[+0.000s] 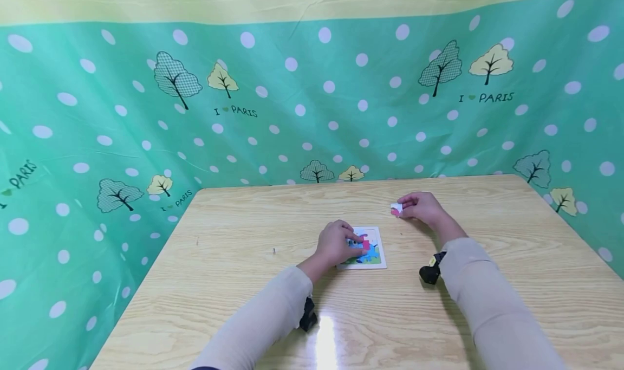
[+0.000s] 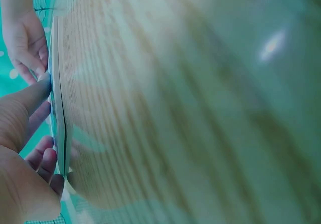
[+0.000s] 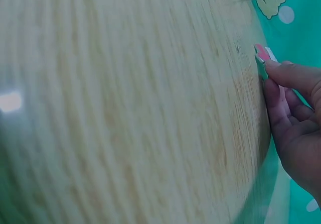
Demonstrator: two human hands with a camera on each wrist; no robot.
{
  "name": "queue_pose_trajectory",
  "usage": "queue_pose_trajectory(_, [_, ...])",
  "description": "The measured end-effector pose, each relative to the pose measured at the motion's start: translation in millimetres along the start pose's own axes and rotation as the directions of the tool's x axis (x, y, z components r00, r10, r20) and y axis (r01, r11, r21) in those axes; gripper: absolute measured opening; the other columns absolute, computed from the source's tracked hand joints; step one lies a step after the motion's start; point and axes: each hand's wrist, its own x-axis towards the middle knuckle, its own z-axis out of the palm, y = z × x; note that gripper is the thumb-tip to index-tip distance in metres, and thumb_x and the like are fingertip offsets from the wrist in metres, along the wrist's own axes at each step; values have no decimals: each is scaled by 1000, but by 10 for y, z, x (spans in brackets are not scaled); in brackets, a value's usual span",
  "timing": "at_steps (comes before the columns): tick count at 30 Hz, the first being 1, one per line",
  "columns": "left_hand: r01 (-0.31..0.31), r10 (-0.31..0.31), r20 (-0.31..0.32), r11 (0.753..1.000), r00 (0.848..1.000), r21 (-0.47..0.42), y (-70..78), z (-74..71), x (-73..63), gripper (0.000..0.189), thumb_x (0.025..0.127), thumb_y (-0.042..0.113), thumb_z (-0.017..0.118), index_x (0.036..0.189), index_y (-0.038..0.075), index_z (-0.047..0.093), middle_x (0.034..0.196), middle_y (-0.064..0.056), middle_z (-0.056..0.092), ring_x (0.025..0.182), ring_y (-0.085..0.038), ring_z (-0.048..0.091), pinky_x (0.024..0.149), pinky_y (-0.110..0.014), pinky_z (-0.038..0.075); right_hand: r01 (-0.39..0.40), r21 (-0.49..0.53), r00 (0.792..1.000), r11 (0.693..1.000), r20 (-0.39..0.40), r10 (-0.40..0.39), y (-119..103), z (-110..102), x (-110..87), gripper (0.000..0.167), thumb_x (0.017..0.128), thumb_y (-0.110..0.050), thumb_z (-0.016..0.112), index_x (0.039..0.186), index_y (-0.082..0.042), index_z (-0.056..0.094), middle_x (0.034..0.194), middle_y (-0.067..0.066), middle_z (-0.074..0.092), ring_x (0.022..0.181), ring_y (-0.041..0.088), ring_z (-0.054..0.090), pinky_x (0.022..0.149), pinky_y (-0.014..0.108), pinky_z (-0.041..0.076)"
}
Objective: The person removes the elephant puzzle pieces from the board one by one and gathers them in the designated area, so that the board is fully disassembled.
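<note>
A small jigsaw puzzle (image 1: 374,255) in a white frame lies on the table, with a blue figure on a green ground. My left hand (image 1: 334,244) rests over its left side, thumb and fingers spread on the picture and partly hiding it. In the left wrist view, fingers of the left hand (image 2: 25,118) touch the puzzle board (image 2: 60,103), seen nearly edge-on. Beyond the puzzle to the right, my right hand (image 1: 424,208) pinches a pink and white puzzle piece (image 1: 396,210). In the right wrist view, the piece (image 3: 263,54) sticks out past the thumb.
The pale wooden table (image 1: 234,305) ends at the back against a green dotted curtain (image 1: 292,115), which also hangs along the left and right sides. Black wrist devices (image 1: 430,273) sit under both cuffs. A bright reflection shows on the near tabletop.
</note>
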Motion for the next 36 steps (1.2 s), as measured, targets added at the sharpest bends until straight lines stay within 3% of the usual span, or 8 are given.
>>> queue_pose_trajectory(4, [1, -1, -2, 1000, 1000, -2, -3, -6, -3, 28, 83, 38, 89, 101, 17, 85, 113, 3, 62, 105, -16, 53, 94, -31, 45, 27, -42, 1000, 999, -6, -27, -17, 5, 23, 43, 90, 4, 73, 131, 10, 62, 117, 22, 63, 104, 29, 58, 82, 28, 54])
queue_pose_trajectory(10, [11, -11, 1, 1000, 1000, -9, 4, -6, 1, 28, 84, 37, 88, 103, 17, 85, 114, 4, 62, 106, -16, 53, 95, -31, 45, 53, -105, 998, 993, -22, -56, -21, 10, 33, 37, 91, 4, 72, 127, 10, 65, 119, 25, 64, 106, 34, 58, 95, 42, 49])
queue_pose_trajectory(15, [3, -3, -1, 1000, 1000, -8, 13, -22, -10, 28, 84, 37, 89, 103, 17, 85, 114, 3, 62, 106, -17, 53, 95, -32, 45, 79, -114, 996, 990, -20, -82, -15, 10, 29, 40, 91, 3, 72, 129, 11, 63, 121, 26, 63, 108, 37, 57, 99, 47, 48])
queue_pose_trajectory(19, [1, -1, -5, 1000, 1000, -8, 13, -28, -15, 29, 83, 37, 89, 102, 16, 85, 114, 3, 62, 107, -17, 53, 96, -32, 46, 90, -112, 996, 990, -18, -93, -6, 14, 17, 44, 91, 2, 72, 133, 9, 62, 122, 25, 62, 109, 36, 57, 97, 44, 49])
queue_pose_trajectory(26, [15, -15, 0, 1000, 1000, -8, 14, -28, -17, 28, 84, 38, 89, 101, 17, 85, 113, 3, 62, 107, -17, 53, 96, -32, 46, 74, -41, 997, 996, 2, -74, -36, 14, -46, 47, 94, -1, 71, 138, 5, 59, 127, 24, 59, 107, 32, 57, 81, 31, 55])
queue_pose_trajectory(36, [19, -19, 7, 1000, 1000, -11, 28, -27, -31, 28, 84, 37, 88, 102, 16, 85, 114, 3, 62, 106, -17, 53, 96, -31, 46, 102, 33, 995, 994, -11, -102, -43, 46, -121, 44, 96, 0, 69, 138, 5, 59, 126, 24, 59, 102, 28, 58, 80, 27, 57])
